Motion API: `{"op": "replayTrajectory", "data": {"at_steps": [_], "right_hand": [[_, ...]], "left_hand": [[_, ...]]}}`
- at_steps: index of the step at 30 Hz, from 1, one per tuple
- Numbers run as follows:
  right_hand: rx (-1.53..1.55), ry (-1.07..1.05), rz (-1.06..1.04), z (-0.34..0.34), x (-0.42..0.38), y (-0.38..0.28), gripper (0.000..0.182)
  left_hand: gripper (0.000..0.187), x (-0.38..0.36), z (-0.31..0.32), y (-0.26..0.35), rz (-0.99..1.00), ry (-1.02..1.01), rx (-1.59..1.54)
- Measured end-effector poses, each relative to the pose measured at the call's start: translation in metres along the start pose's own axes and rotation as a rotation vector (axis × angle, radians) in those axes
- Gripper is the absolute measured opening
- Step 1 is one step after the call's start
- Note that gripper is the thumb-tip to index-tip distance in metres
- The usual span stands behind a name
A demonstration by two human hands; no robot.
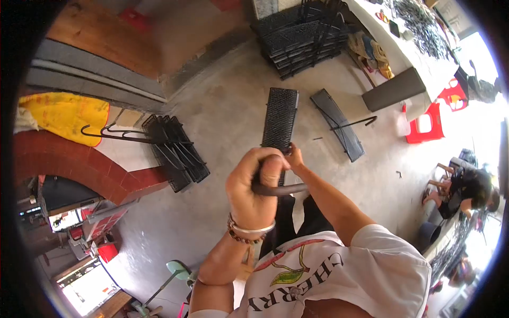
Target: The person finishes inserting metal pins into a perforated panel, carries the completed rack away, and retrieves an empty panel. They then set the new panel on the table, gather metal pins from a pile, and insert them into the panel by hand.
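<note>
My left hand [253, 188], with bracelets at the wrist, is closed around a dark rod whose curved hook end [286, 189] points right. Just beyond it, my right hand [295, 158] grips the near end of a long black mesh rack [281, 116]; its fingers are partly hidden. Whether rod and rack are joined is hidden behind my left hand. On the floor to the right lies another mesh rack [339, 126] with a hooked rod [356, 123] across it. Several more racks [177, 151] with hooked rods lie together at the left, beside a red-tiled ledge [119, 175].
A tall stack of black racks [302, 42] stands at the top. Red stools [428, 124] and a white-topped table [382, 42] are at the right. Another person [469, 188] sits at the far right. A green fan [179, 269] is at the lower left.
</note>
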State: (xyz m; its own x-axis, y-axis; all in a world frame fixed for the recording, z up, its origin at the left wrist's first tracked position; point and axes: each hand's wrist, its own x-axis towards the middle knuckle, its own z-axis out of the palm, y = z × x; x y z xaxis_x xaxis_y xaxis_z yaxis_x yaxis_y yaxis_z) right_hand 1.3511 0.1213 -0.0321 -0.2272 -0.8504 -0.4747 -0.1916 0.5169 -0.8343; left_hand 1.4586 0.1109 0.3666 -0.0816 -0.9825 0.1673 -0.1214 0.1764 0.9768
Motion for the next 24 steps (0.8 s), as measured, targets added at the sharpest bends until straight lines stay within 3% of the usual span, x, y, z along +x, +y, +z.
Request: {"op": "replayTrajectory", "data": {"at_steps": [1, 2, 4, 6, 7, 8, 10, 12, 13, 16, 17, 18, 19, 21, 24], "right_hand": [[0.058, -0.112, -0.076, -0.005, -0.001, 0.01, 0.053], [0.116, -0.218, -0.153, -0.016, -0.003, 0.019, 0.062], [0.08, 0.068, -0.076, -0.058, -0.01, 0.028, 0.077], [0.051, 0.445, 0.163, -0.131, 0.009, 0.054, 0.079], [-0.03, 0.534, 0.26, -0.175, 0.014, 0.054, 0.083], [-0.053, 0.638, 0.154, -0.21, 0.033, 0.087, 0.086], [-0.09, 0.817, 0.109, -0.256, 0.037, 0.053, 0.09], [-0.002, 0.807, 0.082, -0.283, 0.053, 0.031, 0.09], [-0.063, 0.766, 0.05, -0.287, 0.069, 0.046, 0.075], [0.388, 0.726, -0.089, -0.287, 0.096, 0.063, 0.053], [0.176, 0.847, 0.005, -0.292, 0.09, 0.051, 0.035], [0.145, 0.826, 0.016, -0.296, 0.091, 0.05, 0.034], [0.106, 0.805, 0.017, -0.306, 0.096, 0.046, 0.036], [0.001, 0.809, -0.07, -0.329, 0.105, 0.043, 0.041], [0.147, 0.69, 0.008, -0.367, 0.101, 0.039, 0.042]], "left_hand": [[0.025, 0.0, -0.003, 0.0, -0.154, -0.044, -0.054], [0.025, -0.001, -0.003, -0.005, -0.154, -0.096, -0.036], [0.025, -0.005, 0.002, -0.026, -0.148, -0.199, -0.003], [0.023, -0.008, 0.002, -0.046, -0.163, -0.257, 0.037], [0.021, -0.008, 0.001, -0.057, -0.139, -0.286, 0.123], [0.02, -0.006, -0.001, -0.067, -0.119, -0.316, 0.213], [0.021, 0.001, 0.003, -0.08, -0.165, -0.366, 0.234], [0.021, 0.008, 0.006, -0.087, -0.21, -0.409, 0.277], [0.021, 0.014, 0.01, -0.089, -0.215, -0.416, 0.3], [0.022, 0.031, 0.019, -0.095, -0.301, -0.431, 0.365], [0.023, 0.035, 0.018, -0.098, -0.376, -0.462, 0.365], [0.023, 0.041, 0.021, -0.101, -0.453, -0.492, 0.357], [0.028, 0.048, 0.034, -0.103, -0.326, -0.482, 0.336], [0.029, 0.062, 0.046, -0.112, -0.367, -0.499, 0.317], [0.025, 0.089, 0.06, -0.117, -0.449, -0.58, 0.352]]}}
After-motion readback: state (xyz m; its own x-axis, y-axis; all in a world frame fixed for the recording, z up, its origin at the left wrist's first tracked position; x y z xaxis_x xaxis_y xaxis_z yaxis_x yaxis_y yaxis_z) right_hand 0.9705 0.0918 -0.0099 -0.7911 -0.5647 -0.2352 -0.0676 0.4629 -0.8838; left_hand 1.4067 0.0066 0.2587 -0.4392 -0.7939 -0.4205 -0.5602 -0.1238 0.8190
